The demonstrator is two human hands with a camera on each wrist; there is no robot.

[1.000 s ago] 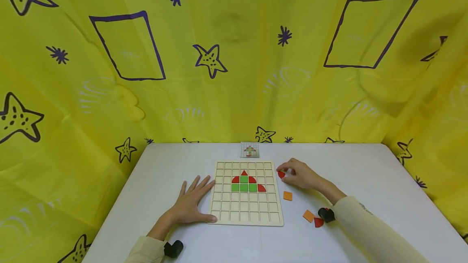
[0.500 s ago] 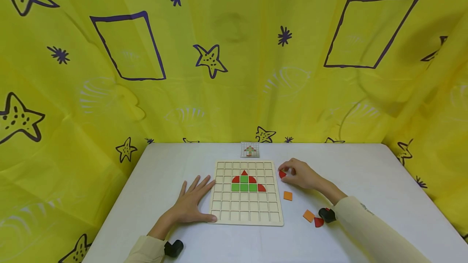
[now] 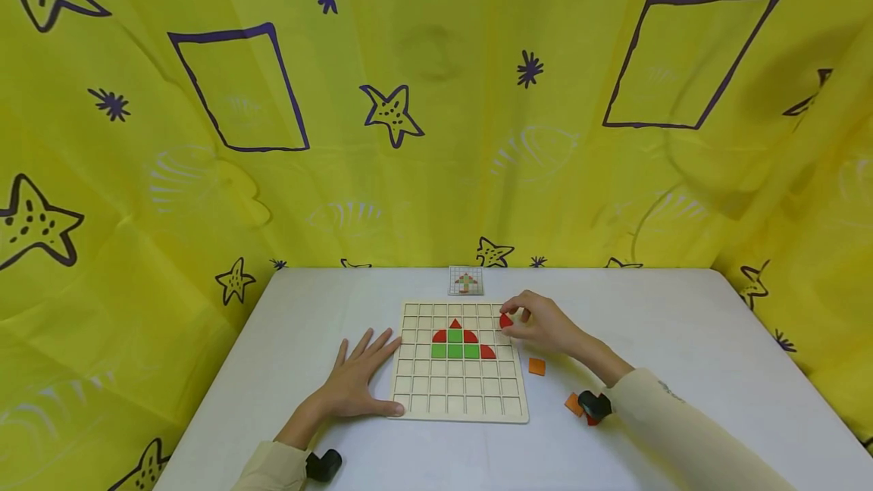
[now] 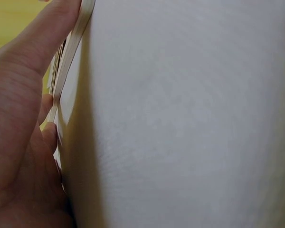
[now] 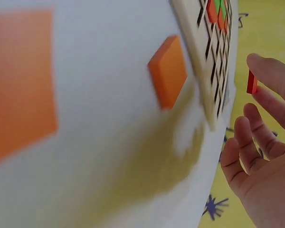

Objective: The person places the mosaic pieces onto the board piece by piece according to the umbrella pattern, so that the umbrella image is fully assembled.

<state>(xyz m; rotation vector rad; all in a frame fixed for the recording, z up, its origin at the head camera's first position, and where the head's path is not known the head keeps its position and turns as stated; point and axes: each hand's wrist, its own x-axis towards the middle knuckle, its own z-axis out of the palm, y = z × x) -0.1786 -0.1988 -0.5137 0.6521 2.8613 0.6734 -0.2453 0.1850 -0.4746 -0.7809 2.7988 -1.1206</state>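
Note:
A pale wooden grid board (image 3: 460, 387) lies flat, with green squares (image 3: 455, 350) and red pieces, a triangle (image 3: 455, 323) among them, set in its cells. My right hand (image 3: 546, 324) pinches a red quarter-circle tile (image 3: 505, 321) between thumb and index finger, over the board's right edge. The right wrist view shows this tile (image 5: 251, 82) edge-on, held off the surface. With fingers spread straight, my left hand (image 3: 358, 381) rests at the board's left edge, its thumb touching the near left corner. In the left wrist view the left thumb (image 4: 54, 31) lies against the board's side.
An orange square (image 3: 537, 367) lies right of the board. Another orange square (image 3: 573, 404) and a red piece (image 3: 592, 421) are partly hidden behind the right wrist camera. A small pattern card (image 3: 466, 280) lies beyond the board, near the yellow curtain (image 3: 436, 173).
My right hand, first beside the board, has moved left with the red quarter-circle tile and now has it over the board's right edge. My left hand stays in place.

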